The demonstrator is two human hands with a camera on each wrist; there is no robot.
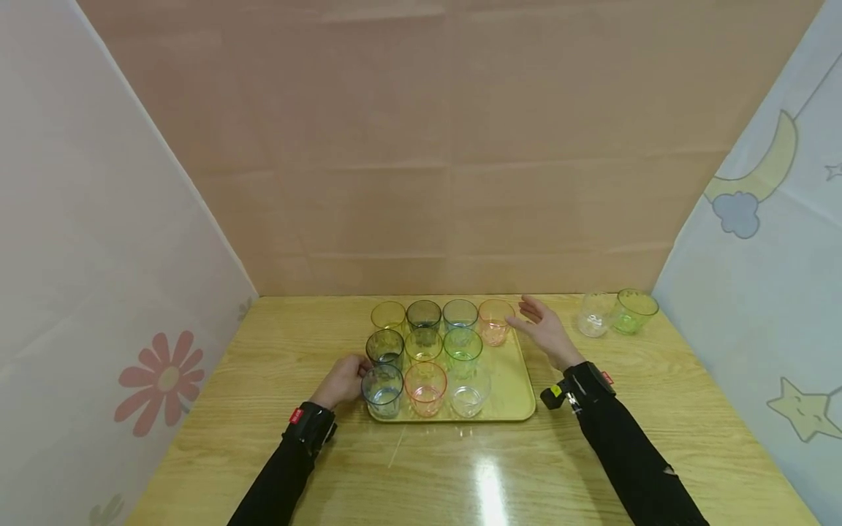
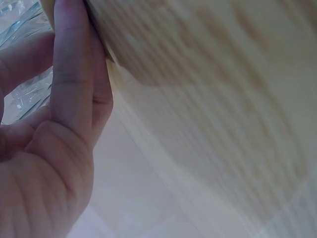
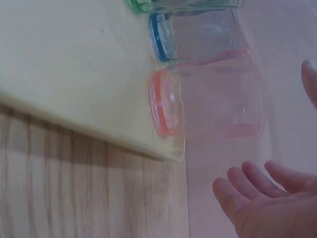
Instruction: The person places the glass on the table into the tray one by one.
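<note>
A pale yellow tray [image 1: 516, 387] carries several tumblers in rows. My left hand [image 1: 343, 380] touches the tray's left edge, beside a blue-rimmed tumbler [image 1: 382, 393] and a dark-rimmed one [image 1: 384, 349]. In the left wrist view its fingers [image 2: 72, 74] extend to the tray rim; some fingertips are hidden. My right hand [image 1: 542, 330] hovers with fingers spread just right of an orange-pink tumbler [image 1: 495, 325] at the tray's back right corner. The right wrist view shows a gap between that hand [image 3: 267, 198] and the pink tumbler [image 3: 213, 99]. It holds nothing.
A clear tumbler [image 1: 594, 318] and a green one [image 1: 634, 313] stand off the tray, at the table's back right. Brown paper [image 1: 447, 146] hangs behind the wooden table [image 1: 296, 321]; printed sheets [image 1: 756, 292] flank it.
</note>
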